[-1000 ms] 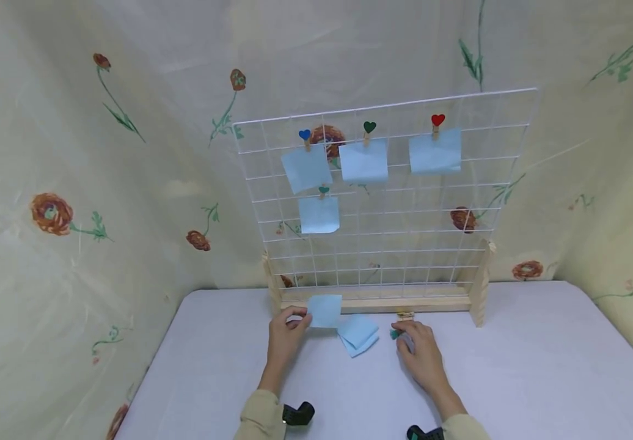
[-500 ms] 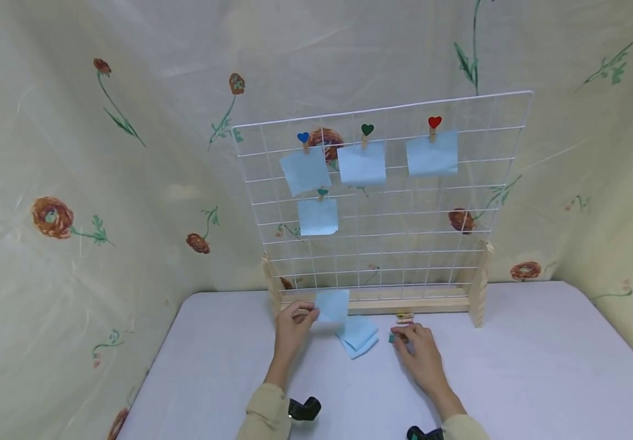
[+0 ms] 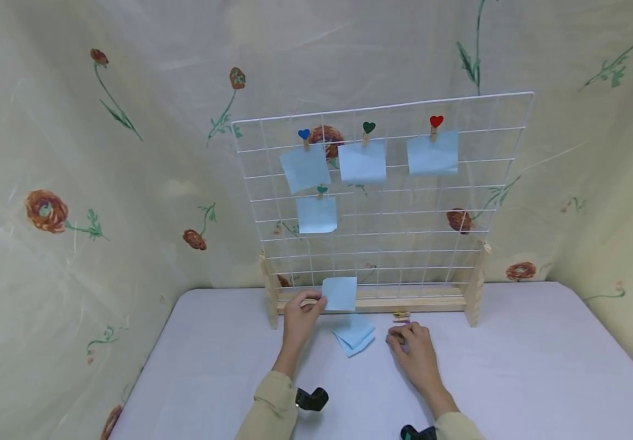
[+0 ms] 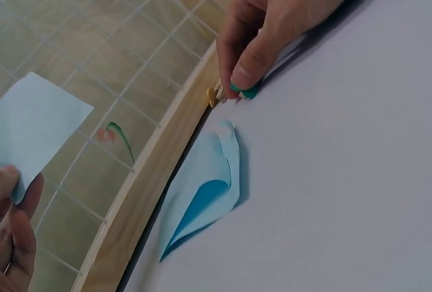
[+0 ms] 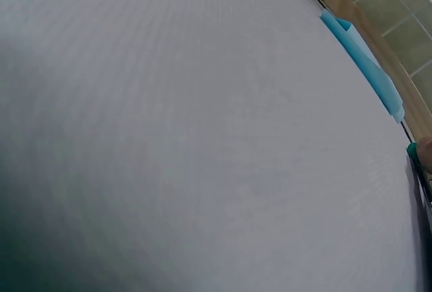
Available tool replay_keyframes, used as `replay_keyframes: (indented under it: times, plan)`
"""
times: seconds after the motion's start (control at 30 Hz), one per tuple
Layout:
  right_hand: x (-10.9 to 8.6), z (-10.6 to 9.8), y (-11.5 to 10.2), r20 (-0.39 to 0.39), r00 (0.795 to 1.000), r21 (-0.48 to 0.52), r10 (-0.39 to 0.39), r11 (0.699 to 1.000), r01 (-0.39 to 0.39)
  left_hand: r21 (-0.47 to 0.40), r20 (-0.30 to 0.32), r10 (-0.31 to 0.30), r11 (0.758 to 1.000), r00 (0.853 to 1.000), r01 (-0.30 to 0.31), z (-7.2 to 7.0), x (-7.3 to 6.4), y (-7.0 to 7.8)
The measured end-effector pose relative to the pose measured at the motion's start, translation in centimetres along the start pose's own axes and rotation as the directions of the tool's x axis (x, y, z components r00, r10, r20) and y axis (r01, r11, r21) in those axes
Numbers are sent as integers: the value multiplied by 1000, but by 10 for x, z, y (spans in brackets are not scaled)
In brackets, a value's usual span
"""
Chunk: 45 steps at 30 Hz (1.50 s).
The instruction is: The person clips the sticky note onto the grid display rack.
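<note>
My left hand (image 3: 299,324) pinches the edge of a light blue paper note (image 3: 340,294) between thumb and fingers, raised before the rack's lower wires. Farther right, my right hand (image 3: 418,357) is low over the table. In the left wrist view, its thumb and finger pinch a clothespin with a green heart (image 4: 248,92); the fingers cover most of it. A small pile of blue notes (image 3: 354,333) lies between the hands, loosely folded over. Just beyond the right fingertips are some small wooden clothespins (image 3: 401,317), partly hidden in the left wrist view.
A white wire grid stands on a wooden base (image 3: 415,304) at the table's back. Clothespins with blue (image 3: 303,134), green (image 3: 368,128) and red (image 3: 436,121) hearts hold notes along its top; another green-heart clothespin (image 3: 322,190) holds a note lower left. Flowered cloth hangs behind.
My left hand has moved right and up with the note, which now overlaps the rack's base and lower wires. My right hand has stayed nearly in place, the green heart turning out of head view.
</note>
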State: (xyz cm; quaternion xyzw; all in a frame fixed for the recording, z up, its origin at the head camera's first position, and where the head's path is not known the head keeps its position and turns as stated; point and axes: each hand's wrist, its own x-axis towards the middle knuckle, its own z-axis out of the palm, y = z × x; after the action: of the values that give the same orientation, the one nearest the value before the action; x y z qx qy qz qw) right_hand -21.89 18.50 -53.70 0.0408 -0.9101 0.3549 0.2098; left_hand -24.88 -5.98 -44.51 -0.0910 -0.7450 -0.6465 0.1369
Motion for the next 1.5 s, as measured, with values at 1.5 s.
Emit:
replay_keyframes:
  times: [1.5]
  plan:
    - [-2,-11,-3,152,963,281,222,925,-257,-7,-16,-82,997,997,82,32,42,11]
